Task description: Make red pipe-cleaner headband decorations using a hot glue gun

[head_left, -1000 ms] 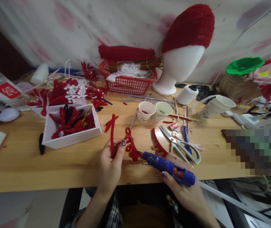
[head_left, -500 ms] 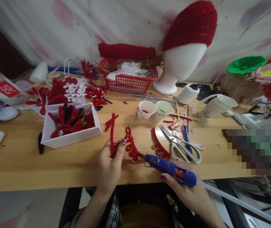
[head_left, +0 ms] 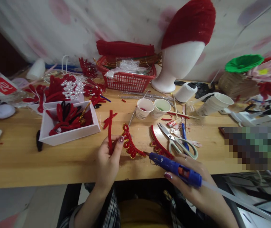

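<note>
My left hand (head_left: 109, 160) is closed, pinching the end of a curved red trim piece (head_left: 130, 144) with gold-edged loops between thumb and finger. A plain red strip (head_left: 110, 128) stands up from the same hand. My right hand (head_left: 192, 177) is wrapped round a blue glue gun (head_left: 173, 167), its tip at the right end of the curved trim. A second red and gold curved piece (head_left: 158, 144) lies on the table, just left of the scissors (head_left: 177, 139).
A white box (head_left: 71, 134) of red and black pieces sits at the left. Behind are two paper cups (head_left: 145, 108), a red basket (head_left: 128, 81), a white foam head (head_left: 180, 63) and a thread cone (head_left: 186, 92). Stacked cups (head_left: 215, 104) lean at the right.
The glue gun tip has moved right along the curved trim to its end, and more of the trim's lower edge shows. The whole view has shifted slightly.
</note>
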Tool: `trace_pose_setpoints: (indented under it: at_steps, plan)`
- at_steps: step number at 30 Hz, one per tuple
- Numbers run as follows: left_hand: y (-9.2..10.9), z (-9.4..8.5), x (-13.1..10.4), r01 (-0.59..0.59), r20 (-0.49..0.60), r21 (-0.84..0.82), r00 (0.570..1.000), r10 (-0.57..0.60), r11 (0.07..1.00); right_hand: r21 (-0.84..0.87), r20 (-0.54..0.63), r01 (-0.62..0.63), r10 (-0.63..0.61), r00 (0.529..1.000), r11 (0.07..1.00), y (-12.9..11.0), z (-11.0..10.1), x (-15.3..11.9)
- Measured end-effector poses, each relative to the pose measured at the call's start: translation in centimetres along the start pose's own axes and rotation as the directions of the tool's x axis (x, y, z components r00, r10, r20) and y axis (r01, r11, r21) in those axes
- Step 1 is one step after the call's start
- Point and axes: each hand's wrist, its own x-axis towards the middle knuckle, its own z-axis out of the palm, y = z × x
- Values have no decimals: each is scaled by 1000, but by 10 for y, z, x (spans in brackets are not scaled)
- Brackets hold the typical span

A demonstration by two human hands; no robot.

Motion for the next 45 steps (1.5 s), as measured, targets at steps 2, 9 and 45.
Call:
trace_pose_setpoints:
  at_steps: [2, 9, 45]
  plan:
    - [0, 0, 0, -13, -10, 9, 1000, 14, 1000, -34, -37, -45, 44, 998, 998, 4, -3, -1]
    - [-2, 1, 1, -45, -33, 2, 998, 45, 999, -241, -543, -273, 104, 833, 931, 8, 7, -4]
    - [-1, 0, 1, -39, 9, 8, 999, 39, 999, 195, 27, -91, 87, 996, 977, -6, 22, 2]
